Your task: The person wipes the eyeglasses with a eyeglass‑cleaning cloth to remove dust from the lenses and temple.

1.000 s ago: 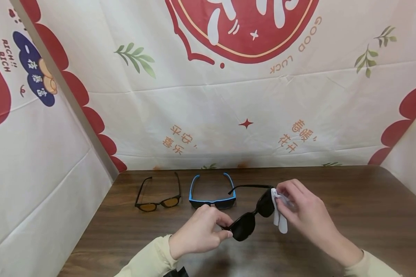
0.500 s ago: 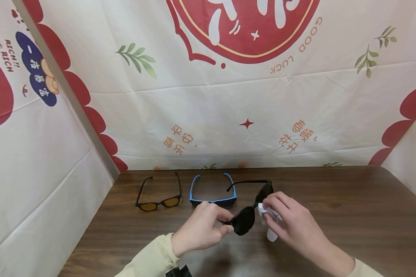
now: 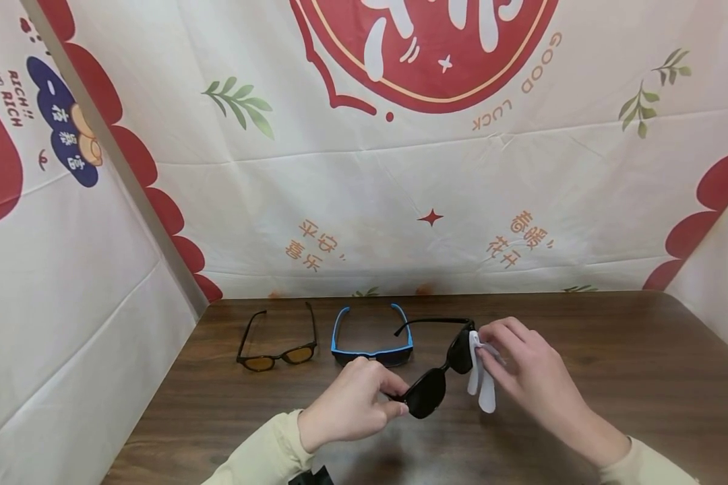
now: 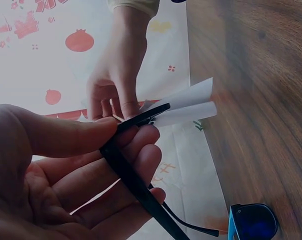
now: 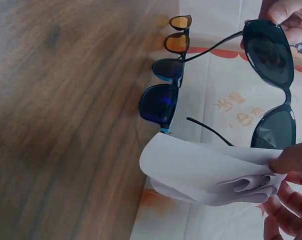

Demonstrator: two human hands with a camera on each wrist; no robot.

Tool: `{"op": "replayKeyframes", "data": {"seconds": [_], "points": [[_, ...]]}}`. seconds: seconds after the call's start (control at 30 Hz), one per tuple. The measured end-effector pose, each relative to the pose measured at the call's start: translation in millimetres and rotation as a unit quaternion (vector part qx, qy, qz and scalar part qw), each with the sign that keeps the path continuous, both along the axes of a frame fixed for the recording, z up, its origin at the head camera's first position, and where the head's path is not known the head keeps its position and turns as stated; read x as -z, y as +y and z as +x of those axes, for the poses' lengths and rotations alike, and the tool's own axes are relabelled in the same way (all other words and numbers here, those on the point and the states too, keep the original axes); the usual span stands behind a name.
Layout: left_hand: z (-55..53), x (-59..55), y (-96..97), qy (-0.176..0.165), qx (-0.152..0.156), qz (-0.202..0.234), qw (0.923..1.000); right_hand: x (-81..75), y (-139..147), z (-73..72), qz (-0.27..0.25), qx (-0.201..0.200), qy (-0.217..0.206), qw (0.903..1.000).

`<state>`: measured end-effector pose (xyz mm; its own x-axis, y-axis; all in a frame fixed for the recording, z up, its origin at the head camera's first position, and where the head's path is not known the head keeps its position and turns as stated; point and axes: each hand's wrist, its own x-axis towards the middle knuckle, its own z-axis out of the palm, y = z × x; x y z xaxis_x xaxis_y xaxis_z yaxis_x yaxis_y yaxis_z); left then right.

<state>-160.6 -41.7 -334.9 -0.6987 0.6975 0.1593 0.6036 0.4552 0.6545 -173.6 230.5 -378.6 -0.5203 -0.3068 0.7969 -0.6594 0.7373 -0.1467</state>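
Black sunglasses (image 3: pixel 427 393) hang tilted above the table between my two hands, their temples unfolded. My left hand (image 3: pixel 348 404) pinches them at the near hinge corner, thumb against the frame in the left wrist view. My right hand (image 3: pixel 536 374) pinches a folded white cloth or wipe (image 3: pixel 484 377) at the far lens. In the right wrist view the white sheet (image 5: pixel 206 172) droops from the thumb and fingers and overlaps the edge of that lens. Behind my left hand, blue-and-black sunglasses (image 3: pixel 373 353) lie on the table, partly covered by it.
Glasses with amber lenses (image 3: pixel 279 357) lie to the left of the blue pair, temples pointing back. The brown wooden table (image 3: pixel 613 364) ends at a printed white cloth backdrop (image 3: pixel 364 188). A small black object (image 3: pixel 312 477) shows at the bottom edge, its kind unclear.
My right hand with the white cloth slid down toward the bridge, then back up to the far lens. The sunglasses' tilt shifted slightly. My left hand kept its pinch nearly in place.
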Motion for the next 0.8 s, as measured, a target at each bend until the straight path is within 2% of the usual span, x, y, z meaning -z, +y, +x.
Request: {"op": "replayKeyframes", "data": {"seconds": [0.13, 0.27, 0.4, 0.5, 0.63, 0.8], "points": [[0.2, 1.4, 1.1, 0.003, 0.001, 0.001, 1.0000, -7.2, -5.3, 1.0, 0.000, -0.008, -0.007, 0.9999], [0.7, 2.1, 2.1, 0.003, -0.005, 0.004, 1.0000, -12.4, -14.3, 4.2, 0.011, -0.025, 0.007, 0.9996], [0.6, 2.1, 2.6, 0.008, -0.015, 0.013, 0.9998, -10.3, -22.2, 8.9, 0.029, -0.052, 0.027, 0.9979], [0.2, 1.6, 2.5, 0.011, -0.020, 0.018, 0.9996, -5.5, -23.6, 12.8, 0.034, -0.059, 0.019, 0.9975], [0.1, -0.3, 1.4, 0.008, -0.019, 0.015, 0.9997, 1.3, -18.6, 13.1, 0.036, -0.039, 0.015, 0.9985], [0.6, -3.4, -1.1, 0.017, -0.010, -0.001, 0.9998, 3.3, -7.2, 5.9, 0.027, -0.007, 0.016, 0.9995]]}}
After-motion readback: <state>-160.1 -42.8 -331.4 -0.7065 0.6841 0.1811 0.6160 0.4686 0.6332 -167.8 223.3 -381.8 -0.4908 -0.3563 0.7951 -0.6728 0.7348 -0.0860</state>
